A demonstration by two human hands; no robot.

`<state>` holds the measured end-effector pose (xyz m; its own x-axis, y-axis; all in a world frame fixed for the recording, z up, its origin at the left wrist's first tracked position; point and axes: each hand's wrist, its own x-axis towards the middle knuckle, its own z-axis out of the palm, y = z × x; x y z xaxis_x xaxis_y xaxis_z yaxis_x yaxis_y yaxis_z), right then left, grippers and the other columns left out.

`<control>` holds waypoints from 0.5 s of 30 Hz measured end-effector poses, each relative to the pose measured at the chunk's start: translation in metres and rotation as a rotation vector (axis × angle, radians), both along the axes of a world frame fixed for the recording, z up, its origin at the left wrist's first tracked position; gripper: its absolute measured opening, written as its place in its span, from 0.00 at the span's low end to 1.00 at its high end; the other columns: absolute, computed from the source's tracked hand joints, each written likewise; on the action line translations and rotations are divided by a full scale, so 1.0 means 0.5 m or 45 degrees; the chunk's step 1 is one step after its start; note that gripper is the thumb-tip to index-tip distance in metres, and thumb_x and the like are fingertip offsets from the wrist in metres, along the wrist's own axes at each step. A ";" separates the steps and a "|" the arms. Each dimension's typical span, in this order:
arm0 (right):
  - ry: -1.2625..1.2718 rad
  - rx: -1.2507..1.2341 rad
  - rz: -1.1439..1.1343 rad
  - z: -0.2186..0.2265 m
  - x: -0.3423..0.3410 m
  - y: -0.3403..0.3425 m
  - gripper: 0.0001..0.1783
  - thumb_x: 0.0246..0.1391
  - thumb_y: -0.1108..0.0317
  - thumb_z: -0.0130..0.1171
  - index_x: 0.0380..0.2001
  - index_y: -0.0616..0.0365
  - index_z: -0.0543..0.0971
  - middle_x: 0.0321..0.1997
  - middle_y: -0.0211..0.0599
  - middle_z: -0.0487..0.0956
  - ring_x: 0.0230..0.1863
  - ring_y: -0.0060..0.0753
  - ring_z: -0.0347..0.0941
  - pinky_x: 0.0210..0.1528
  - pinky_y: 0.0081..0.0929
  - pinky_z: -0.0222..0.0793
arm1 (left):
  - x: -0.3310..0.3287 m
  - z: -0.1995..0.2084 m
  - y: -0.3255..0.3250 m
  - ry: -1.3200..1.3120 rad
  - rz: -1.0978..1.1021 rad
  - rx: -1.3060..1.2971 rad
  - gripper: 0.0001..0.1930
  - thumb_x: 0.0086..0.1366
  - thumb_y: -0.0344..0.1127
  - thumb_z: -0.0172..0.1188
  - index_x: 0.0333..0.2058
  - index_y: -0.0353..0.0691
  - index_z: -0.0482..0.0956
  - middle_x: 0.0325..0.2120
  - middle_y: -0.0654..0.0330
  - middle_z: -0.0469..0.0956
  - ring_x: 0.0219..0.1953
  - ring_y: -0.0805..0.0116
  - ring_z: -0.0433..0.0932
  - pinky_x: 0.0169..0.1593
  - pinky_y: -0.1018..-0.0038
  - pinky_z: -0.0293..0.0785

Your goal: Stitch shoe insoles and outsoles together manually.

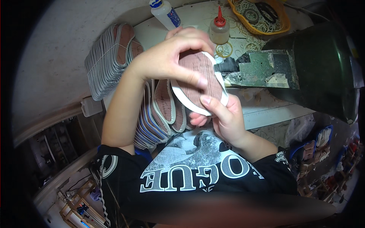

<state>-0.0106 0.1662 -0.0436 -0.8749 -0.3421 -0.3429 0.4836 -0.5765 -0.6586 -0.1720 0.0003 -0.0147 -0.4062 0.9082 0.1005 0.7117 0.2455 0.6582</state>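
Note:
Both hands hold one shoe insole (190, 76), reddish-brown with fine pale lines and a white rim, tilted above the table's near edge. Around its far end curls my left hand (182, 57), the thumb lying across the brown face. At the near end, my right hand (226, 114) pinches the white rim, thumb on top and fingers beneath. Close by the insole's right edge is the black tip (228, 65) of a worn green machine arm (262, 68); whether they touch I cannot tell. The insole's underside is hidden.
Bundled insoles (110, 57) stand at the left, with another stack (154, 117) below my left forearm. Behind are a white blue-capped bottle (166, 16), a red-nozzled bottle (219, 31) and a yellow basket (284, 24) of rubber bands. A dark green machine body (323, 68) fills the right.

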 end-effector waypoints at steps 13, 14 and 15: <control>-0.024 0.032 -0.156 0.019 -0.018 -0.010 0.19 0.63 0.62 0.47 0.42 0.71 0.74 0.38 0.47 0.80 0.34 0.33 0.80 0.34 0.21 0.78 | 0.037 0.057 -0.013 -0.235 0.391 -0.485 0.25 0.51 0.54 0.66 0.33 0.37 0.73 0.25 0.61 0.71 0.34 0.68 0.69 0.43 0.70 0.65; -0.053 -0.001 -0.159 0.022 -0.019 -0.010 0.18 0.62 0.62 0.49 0.41 0.70 0.75 0.37 0.45 0.80 0.34 0.32 0.80 0.34 0.20 0.77 | 0.046 0.057 -0.017 -0.378 0.478 -0.467 0.24 0.52 0.54 0.65 0.33 0.37 0.73 0.24 0.61 0.71 0.31 0.71 0.69 0.36 0.74 0.67; -0.048 0.005 -0.157 0.023 -0.021 -0.007 0.18 0.62 0.62 0.49 0.40 0.71 0.76 0.36 0.45 0.80 0.34 0.31 0.80 0.34 0.20 0.77 | 0.057 0.055 -0.018 -0.378 0.479 -0.469 0.24 0.52 0.54 0.65 0.33 0.37 0.73 0.24 0.61 0.71 0.31 0.71 0.69 0.36 0.74 0.67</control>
